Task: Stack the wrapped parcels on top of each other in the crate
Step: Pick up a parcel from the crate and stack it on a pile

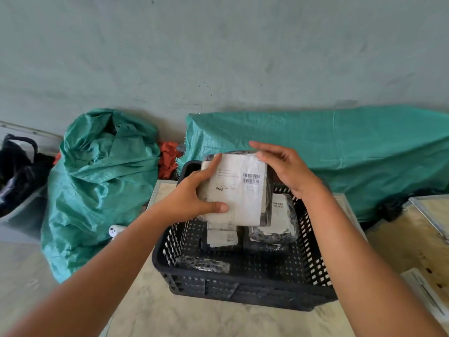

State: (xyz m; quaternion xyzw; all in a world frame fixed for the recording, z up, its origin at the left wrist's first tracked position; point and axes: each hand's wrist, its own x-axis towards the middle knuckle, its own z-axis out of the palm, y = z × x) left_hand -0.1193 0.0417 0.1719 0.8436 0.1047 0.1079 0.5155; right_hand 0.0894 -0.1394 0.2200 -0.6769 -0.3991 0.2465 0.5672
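A black perforated plastic crate [243,291] stands on a pale board in front of me. My left hand [192,198] grips the left edge of a wrapped parcel with a white barcode label [240,190], held above the crate's far half. My right hand [284,166] rests its fingertips on the parcel's top right corner. Below it in the crate lie a labelled parcel [222,238], another at the right [279,222], and a small dark wrapped one [202,263] near the front wall.
A crumpled green woven sack [102,181] stands left of the crate, and a long green sack [340,147] lies behind it. A grey bin with dark bags [19,190] is far left. Wooden boards [418,234] sit at the right.
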